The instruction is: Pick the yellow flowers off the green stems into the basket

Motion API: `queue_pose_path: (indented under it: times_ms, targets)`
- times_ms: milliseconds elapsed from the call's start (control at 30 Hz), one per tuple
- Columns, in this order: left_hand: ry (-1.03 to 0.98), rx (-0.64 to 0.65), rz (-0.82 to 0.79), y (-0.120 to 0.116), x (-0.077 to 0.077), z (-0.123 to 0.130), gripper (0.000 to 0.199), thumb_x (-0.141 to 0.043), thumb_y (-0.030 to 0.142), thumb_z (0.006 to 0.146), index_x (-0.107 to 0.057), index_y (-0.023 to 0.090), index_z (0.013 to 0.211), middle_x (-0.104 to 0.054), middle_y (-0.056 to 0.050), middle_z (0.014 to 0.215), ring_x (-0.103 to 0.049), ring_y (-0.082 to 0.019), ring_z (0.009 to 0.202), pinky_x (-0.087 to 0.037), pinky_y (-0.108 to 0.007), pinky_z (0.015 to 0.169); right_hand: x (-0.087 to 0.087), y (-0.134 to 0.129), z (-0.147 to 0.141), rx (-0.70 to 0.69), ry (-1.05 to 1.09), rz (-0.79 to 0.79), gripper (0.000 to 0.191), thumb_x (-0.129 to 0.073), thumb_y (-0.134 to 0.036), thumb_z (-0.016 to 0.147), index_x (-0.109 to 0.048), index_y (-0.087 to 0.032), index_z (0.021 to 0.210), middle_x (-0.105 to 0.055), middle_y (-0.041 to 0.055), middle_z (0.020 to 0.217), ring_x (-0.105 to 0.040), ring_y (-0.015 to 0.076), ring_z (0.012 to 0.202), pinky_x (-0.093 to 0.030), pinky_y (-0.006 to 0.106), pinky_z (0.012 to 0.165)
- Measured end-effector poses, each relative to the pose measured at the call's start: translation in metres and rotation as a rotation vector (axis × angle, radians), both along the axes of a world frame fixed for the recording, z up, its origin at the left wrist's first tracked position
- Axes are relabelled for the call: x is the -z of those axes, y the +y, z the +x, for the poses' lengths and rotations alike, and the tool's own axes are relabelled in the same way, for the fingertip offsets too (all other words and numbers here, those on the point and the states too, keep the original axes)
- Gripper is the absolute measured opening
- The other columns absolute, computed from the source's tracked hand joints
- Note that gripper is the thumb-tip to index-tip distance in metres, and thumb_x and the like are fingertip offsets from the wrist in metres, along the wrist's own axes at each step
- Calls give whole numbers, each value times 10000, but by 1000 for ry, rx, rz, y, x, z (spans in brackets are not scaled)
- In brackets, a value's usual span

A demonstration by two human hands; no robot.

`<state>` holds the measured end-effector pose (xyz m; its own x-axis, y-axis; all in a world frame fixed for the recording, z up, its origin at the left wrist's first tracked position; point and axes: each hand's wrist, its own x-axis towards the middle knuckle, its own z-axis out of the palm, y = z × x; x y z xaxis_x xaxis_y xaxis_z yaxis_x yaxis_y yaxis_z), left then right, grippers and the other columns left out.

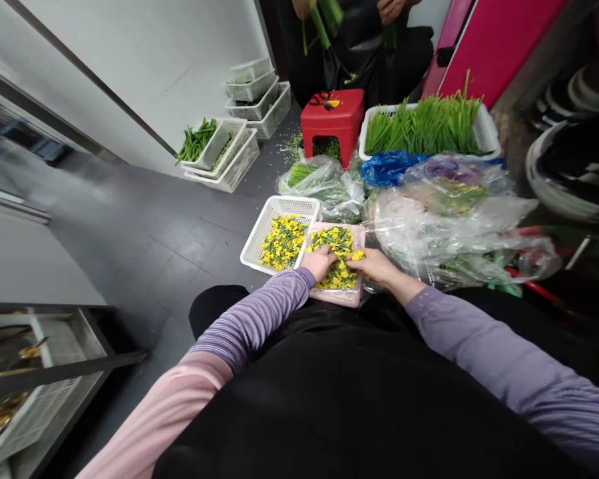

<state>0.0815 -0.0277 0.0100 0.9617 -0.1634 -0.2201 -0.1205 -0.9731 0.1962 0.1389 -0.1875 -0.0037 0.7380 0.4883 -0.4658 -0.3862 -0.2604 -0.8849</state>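
Observation:
In front of my lap is a pink tray (347, 298) holding yellow flowers with green stems (335, 236). My left hand (319, 262) reaches in over its left side, fingertips pressed together among the flowers; what they pinch, if anything, is hidden. On the opposite side, my right hand (375, 265) is closed, with a small yellow flower bunch (358, 255) between thumb and fingers above the tray. A white perforated basket (252, 249) adjoins the tray at left and contains more of these yellow flowers (282, 242).
Clear plastic bags (429, 226) with greens lie to the right. Beyond stand a red stool (333, 120) with scissors (321, 101) on it and a white basket (488, 133) of green stalks. Stacked baskets (229, 176) line the left wall. Another person's hand (390, 10) shows at the top.

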Motion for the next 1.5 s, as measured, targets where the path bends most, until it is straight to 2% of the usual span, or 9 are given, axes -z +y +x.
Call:
queue_pose_path:
  times_ms: [167, 333, 400, 500, 633, 900, 1133, 1333, 1500]
  targets:
    - [-60, -83, -204, -4, -18, -3, 237, -437, 319, 811, -608, 224, 945, -504, -33, 965, -508, -121, 850, -403, -223, 759, 2, 7, -2, -109, 10, -6, 216, -703, -229, 532, -604, -164, 713, -527, -38, 477, -445, 88, 420, -327, 203, 394]
    - [23, -338, -287, 5, -5, -9, 268, -435, 250, 806, -577, 189, 1025, -559, -27, 879, -523, -110, 778, -417, -218, 767, -11, 8, -4, -48, 221, 164, 195, -686, -197, 561, -527, -149, 661, -452, -52, 453, -289, 30, 326, -198, 174, 309]
    - [88, -285, -194, 10, 5, -15, 238, -435, 232, 802, -615, 215, 957, -549, -31, 902, -523, -123, 801, -413, -230, 776, -17, 8, -2, 45, 314, 229, 168, -657, -160, 584, -504, -140, 653, -448, -44, 482, -290, 24, 334, -184, 164, 304]
    - [83, -90, -14, 10, 19, -19, 270, -442, 213, 794, -600, 264, 1006, -502, -54, 977, -500, -169, 895, -401, -279, 791, -22, 6, 2, 177, 384, 296, 101, -582, -122, 625, -493, -135, 671, -453, -27, 523, -337, 34, 358, -188, 155, 300]
    - [76, 46, 142, 2, 27, -8, 311, -389, 180, 813, -563, 248, 1061, -461, -105, 1042, -444, -224, 991, -389, -338, 782, -22, 1, 6, 153, 434, 309, 45, -511, -123, 649, -494, -134, 690, -495, 1, 579, -365, 44, 365, -196, 159, 295]
    - [227, -38, -21, 12, 9, 15, 241, -499, 264, 773, -621, 267, 982, -498, -46, 1028, -439, -176, 1024, -334, -237, 855, -18, 2, 7, 46, 272, 170, 183, -613, -231, 648, -454, -156, 597, -420, -45, 458, -298, 37, 329, -167, 169, 297]
    - [87, 25, -155, 26, 10, 17, 273, -513, 262, 763, -613, 235, 1016, -522, -40, 1020, -517, -133, 907, -383, -214, 829, 6, 6, 3, -44, -80, -78, 157, -684, -215, 548, -593, -155, 661, -559, -6, 542, -472, 100, 484, -360, 209, 453]
    - [-46, -215, -418, 28, 1, 19, 228, -554, 191, 715, -634, 140, 922, -588, -47, 903, -537, -111, 810, -417, -237, 812, 17, 8, 5, -78, -291, -190, 212, -656, -257, 569, -648, -182, 767, -610, 7, 649, -522, 131, 583, -395, 228, 547]
    - [103, -552, -830, 21, -10, 15, 228, -512, 140, 739, -595, 84, 944, -581, -9, 657, -519, -73, 560, -471, -236, 601, 21, 12, 3, -121, -358, -206, 280, -640, -289, 595, -653, -200, 859, -630, 24, 763, -543, 147, 671, -409, 250, 622]
